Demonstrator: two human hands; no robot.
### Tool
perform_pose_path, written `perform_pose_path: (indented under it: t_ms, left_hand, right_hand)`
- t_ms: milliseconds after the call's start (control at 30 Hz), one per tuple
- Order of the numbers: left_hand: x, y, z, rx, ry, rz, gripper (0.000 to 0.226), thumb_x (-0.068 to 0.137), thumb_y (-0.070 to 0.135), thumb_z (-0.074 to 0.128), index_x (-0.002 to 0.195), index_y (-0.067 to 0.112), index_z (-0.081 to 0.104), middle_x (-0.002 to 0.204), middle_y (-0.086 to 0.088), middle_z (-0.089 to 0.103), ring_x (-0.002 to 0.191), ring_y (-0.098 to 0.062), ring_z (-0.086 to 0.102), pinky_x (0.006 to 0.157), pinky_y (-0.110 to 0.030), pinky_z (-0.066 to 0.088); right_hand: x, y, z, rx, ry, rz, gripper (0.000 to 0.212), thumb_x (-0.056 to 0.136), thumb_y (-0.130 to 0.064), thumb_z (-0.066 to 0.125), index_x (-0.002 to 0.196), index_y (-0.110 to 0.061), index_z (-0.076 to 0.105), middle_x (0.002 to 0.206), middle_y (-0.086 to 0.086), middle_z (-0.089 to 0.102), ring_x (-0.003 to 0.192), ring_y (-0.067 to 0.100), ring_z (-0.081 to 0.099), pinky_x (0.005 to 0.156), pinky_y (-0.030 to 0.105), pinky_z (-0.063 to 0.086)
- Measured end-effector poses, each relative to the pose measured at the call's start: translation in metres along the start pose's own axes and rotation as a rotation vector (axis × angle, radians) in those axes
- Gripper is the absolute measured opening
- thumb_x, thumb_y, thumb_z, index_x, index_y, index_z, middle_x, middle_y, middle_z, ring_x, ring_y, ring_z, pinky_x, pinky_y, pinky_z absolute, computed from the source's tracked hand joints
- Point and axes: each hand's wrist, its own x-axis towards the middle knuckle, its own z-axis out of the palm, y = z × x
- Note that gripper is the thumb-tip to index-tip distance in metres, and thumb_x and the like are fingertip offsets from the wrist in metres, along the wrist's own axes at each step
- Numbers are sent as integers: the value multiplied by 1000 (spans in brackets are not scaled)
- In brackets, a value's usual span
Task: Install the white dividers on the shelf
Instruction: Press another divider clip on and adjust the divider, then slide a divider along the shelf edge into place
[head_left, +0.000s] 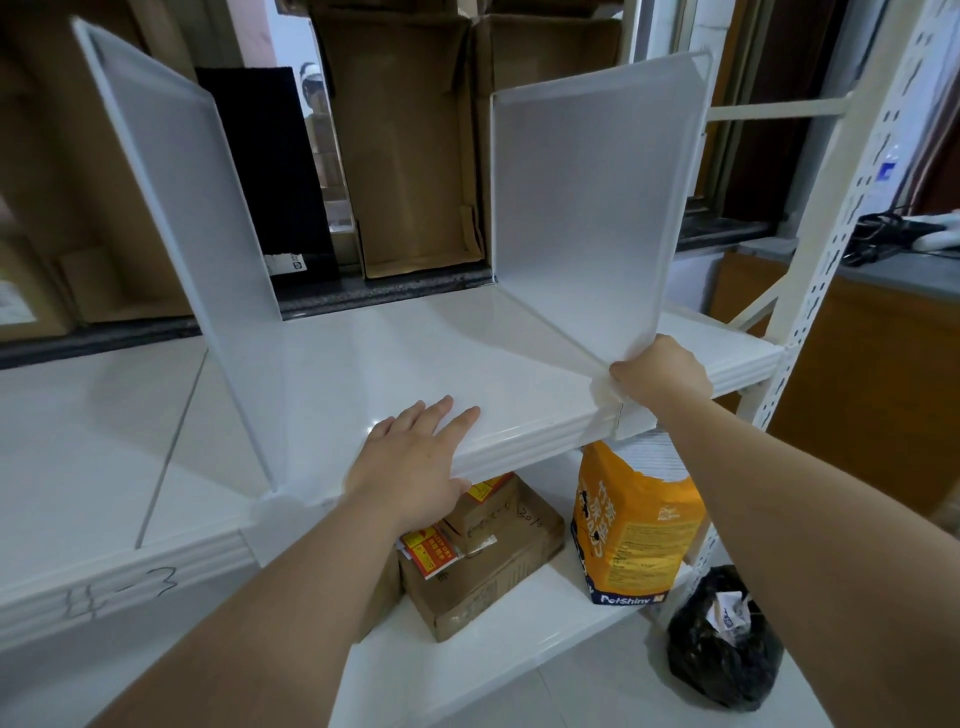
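Two white mesh dividers stand upright on the white shelf (405, 358). The left divider (182, 208) rises from the shelf's front lip. The right divider (592, 208) stands near the shelf's right end. My right hand (657, 371) grips the right divider's lower front corner at the shelf's front edge. My left hand (415, 457) rests flat on the shelf between the two dividers, fingers straight and thumb under the front lip.
Cardboard boxes (410, 156) and a black panel (265, 166) stand behind the shelf. On the lower shelf lie a taped brown parcel (483, 556) and an orange bag (634, 525). A black plastic bag (722, 634) sits on the floor at right. The perforated upright post (831, 218) bounds the right side.
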Motion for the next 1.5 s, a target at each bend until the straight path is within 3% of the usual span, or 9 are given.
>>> perform_pose_path:
  t_ms: [200,367,467,667,833,933,1100,1300,1500]
  left_hand:
    - [0,3,1,-9,-14,-14,76,93,48,46,149,41,-3,161,7,-1,149,-21,3,120,-41,8]
    - [-1,5,-1,-3,-16,-50,76,92,47,49,149,42,-2,161,4,0,149,-25,0,119,-48,0]
    - [-3,4,-6,-84,-74,-37,82,90,46,53,149,41,-3,161,2,-3,149,-24,-2,120,-46,1]
    - [-33,-1,-12,-464,113,-63,65,90,32,55,148,31,25,157,4,19,143,-18,23,117,-34,27]
    - [-70,-8,-24,-561,329,-182,26,94,24,47,115,23,62,112,4,57,101,-12,58,80,-20,44]
    - [-88,-22,-39,-421,447,-201,23,95,27,44,109,22,62,104,6,59,82,-7,49,69,-18,39]
    - [-112,-56,-45,-375,638,-372,27,87,31,59,108,16,50,107,0,50,86,-10,44,69,-21,43]
    - [-120,-95,-25,-634,311,-490,74,78,39,73,139,20,37,143,-2,37,129,-21,40,105,-31,38]
    - [-115,-102,-30,-504,65,-429,62,83,51,60,135,25,40,126,1,58,117,-22,53,95,-34,45]
  right_hand:
    - [-5,-1,7,165,38,54,46,90,-22,59,131,-17,38,109,9,56,89,26,54,72,38,49]
    - [-44,-10,26,374,249,88,78,85,-11,62,146,-25,16,132,15,35,112,32,46,97,44,46]
    - [-78,-22,41,432,301,131,76,84,-11,59,146,-21,16,138,16,27,121,34,36,104,43,36]
    - [-118,-53,49,479,66,-216,43,92,-11,49,132,-19,34,122,8,48,98,24,53,80,35,47]
    - [-148,-94,39,461,-106,-397,42,97,-28,49,135,-24,31,97,2,63,83,19,61,73,30,48]
    - [-167,-116,33,507,-316,-480,56,92,-47,53,138,-30,26,97,1,64,91,17,62,81,29,46]
    - [-200,-145,35,378,-536,-572,60,88,-59,50,139,-33,32,131,3,58,118,22,56,102,37,43]
    - [-221,-172,52,374,-628,-523,87,89,-50,58,150,-35,-3,138,8,54,123,28,54,104,37,39]
    - [-222,-186,80,326,-647,-430,66,91,-44,56,147,-24,26,142,6,48,123,27,52,101,36,43]
